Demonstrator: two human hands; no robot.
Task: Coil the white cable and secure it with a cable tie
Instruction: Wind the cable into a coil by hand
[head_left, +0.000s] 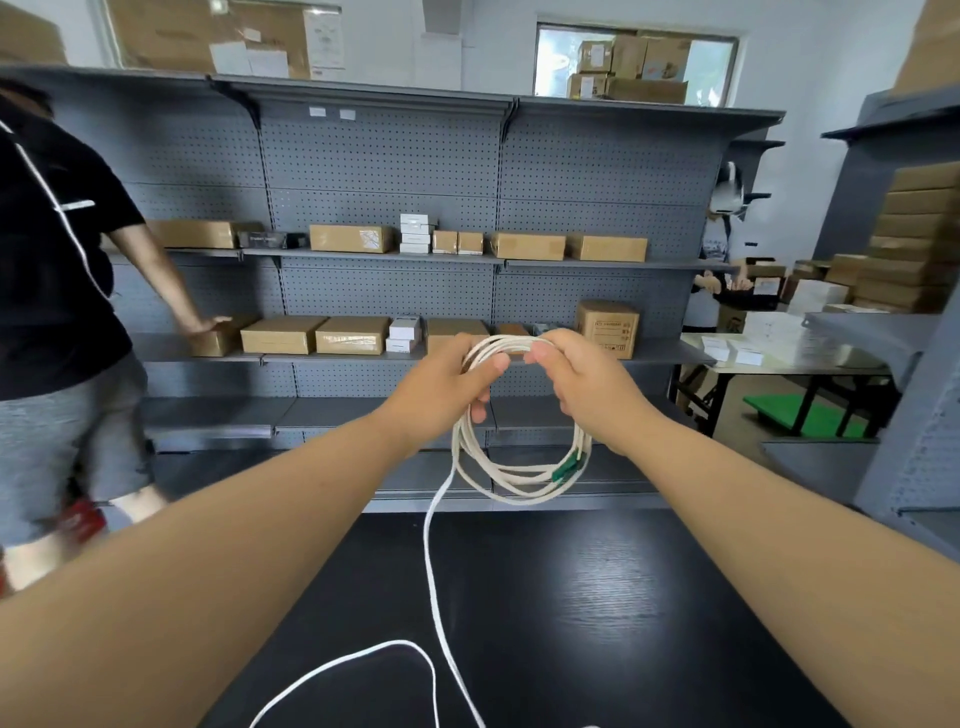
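While left hand (441, 387) and right hand (589, 387) grip white cable (458, 441) coil mid-frame, shelf boxes (283, 335) closed, labels blurry.

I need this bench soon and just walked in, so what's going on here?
A person is coiling a white cable above the black table. The left hand and the right hand both grip the top of the coil, which hangs in several loops with a green connector at its lower right. A loose length trails from the coil down onto the table, so the coiling is not finished. No cable tie is in view.
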